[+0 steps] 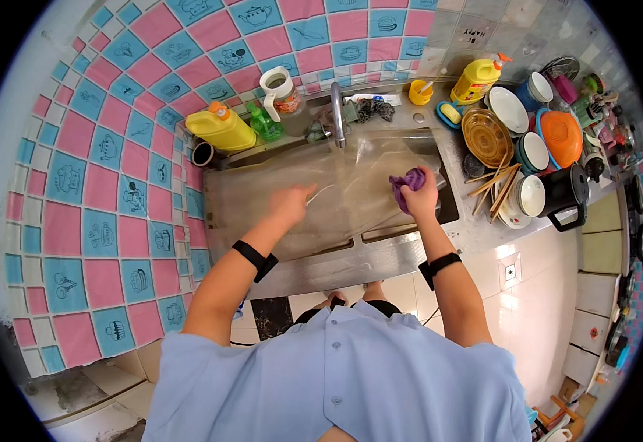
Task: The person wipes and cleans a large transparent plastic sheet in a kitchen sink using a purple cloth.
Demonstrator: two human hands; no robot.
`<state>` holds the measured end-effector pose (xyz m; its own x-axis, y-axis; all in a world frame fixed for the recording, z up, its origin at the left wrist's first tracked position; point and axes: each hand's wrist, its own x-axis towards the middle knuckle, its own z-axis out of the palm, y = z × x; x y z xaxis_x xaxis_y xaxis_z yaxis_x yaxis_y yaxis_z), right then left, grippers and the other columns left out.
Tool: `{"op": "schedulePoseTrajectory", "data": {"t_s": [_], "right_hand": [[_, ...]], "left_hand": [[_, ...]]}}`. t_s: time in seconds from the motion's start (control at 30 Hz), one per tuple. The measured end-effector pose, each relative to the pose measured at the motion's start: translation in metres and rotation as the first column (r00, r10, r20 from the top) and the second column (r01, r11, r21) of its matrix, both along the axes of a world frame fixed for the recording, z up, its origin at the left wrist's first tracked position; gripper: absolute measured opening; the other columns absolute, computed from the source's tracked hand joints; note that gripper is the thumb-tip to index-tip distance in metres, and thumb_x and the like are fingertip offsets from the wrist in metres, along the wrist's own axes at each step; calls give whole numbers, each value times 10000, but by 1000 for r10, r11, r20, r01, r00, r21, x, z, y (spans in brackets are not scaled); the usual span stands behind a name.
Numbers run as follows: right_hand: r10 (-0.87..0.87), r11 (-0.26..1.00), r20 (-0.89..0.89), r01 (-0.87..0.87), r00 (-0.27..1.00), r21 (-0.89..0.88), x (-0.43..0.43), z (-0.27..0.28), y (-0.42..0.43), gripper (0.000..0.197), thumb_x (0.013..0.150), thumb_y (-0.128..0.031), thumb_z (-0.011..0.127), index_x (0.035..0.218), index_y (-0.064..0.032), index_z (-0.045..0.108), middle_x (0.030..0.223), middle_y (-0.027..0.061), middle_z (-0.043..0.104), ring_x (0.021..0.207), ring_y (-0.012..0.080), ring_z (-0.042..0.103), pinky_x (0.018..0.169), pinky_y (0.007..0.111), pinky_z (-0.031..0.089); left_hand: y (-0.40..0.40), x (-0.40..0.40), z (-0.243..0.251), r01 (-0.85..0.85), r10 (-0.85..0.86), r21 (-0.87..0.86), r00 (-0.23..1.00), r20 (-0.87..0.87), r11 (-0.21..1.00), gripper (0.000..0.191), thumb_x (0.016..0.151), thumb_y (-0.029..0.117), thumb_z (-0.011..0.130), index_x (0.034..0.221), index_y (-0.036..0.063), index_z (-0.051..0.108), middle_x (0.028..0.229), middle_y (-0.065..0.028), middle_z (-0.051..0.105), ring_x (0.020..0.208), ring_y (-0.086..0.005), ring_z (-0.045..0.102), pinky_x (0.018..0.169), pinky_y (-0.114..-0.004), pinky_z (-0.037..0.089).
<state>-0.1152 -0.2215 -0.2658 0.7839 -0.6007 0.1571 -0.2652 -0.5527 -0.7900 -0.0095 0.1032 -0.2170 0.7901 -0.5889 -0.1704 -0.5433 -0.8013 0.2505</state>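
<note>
A large translucent plastic sheet (266, 221) lies across the stainless steel sink (382, 259), under the metal faucet (338, 119); water seems to run from the spout onto it. My left hand (291, 207) is over the middle of the sheet, blurred, and seems to touch its surface or a fold; whether its fingers grip anything is unclear. In my right hand (420, 196) is a crumpled purple cloth (408, 185), held above the sheet's right part. Both wrists wear black bands.
Behind the sink stand yellow pump bottles (224, 128), a green bottle (264, 124) and a glass pitcher (288, 105). To the right are a brown basket (487, 137), stacked bowls (532, 196), loose chopsticks (501, 190) and a black kettle (564, 193). A tiled wall (100, 221) rises at left.
</note>
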Motion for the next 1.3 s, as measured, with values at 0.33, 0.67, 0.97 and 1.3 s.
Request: {"op": "schedulePoseTrajectory", "data": {"t_s": [0.33, 0.67, 0.97, 1.3], "right_hand": [[-267, 901, 340, 107, 902, 421, -30, 64, 38, 565, 689, -30, 668, 1234, 4, 519, 1164, 117, 571, 1071, 230, 574, 978, 326, 448], [557, 830, 51, -553, 829, -70, 3, 36, 155, 537, 649, -77, 737, 1166, -98, 590, 1176, 141, 576, 1132, 350, 550, 989, 450, 460], [441, 792, -336, -537, 832, -290, -11, -13, 69, 488, 636, -78, 782, 1100, -139, 644, 1144, 105, 604, 1075, 333, 586, 909, 426, 499], [105, 992, 252, -82, 962, -99, -31, 80, 6, 431, 663, 9, 670, 1088, -38, 613, 1058, 149, 627, 997, 334, 618, 893, 383, 501]], "left_hand": [[-20, -52, -41, 193, -208, 174, 975, 74, 966, 580, 835, 78, 570, 1401, 176, 489, 1175, -153, 551, 710, -312, 676, 605, -421, 547], [-21, -74, -81, 448, -488, 221, 855, 176, 866, 374, 855, 190, 551, 1193, 36, 593, 1206, -183, 617, 1013, -323, 621, 813, -440, 473], [-24, -82, -93, 296, -440, 352, 771, 461, 888, 356, 864, 188, 559, 1190, 54, 606, 1244, -231, 610, 992, -328, 617, 790, -392, 511], [-73, -52, -54, 301, -334, 377, 942, 26, 876, 296, 807, 136, 624, 1091, 84, 692, 980, -107, 684, 952, -311, 648, 775, -436, 527]]}}
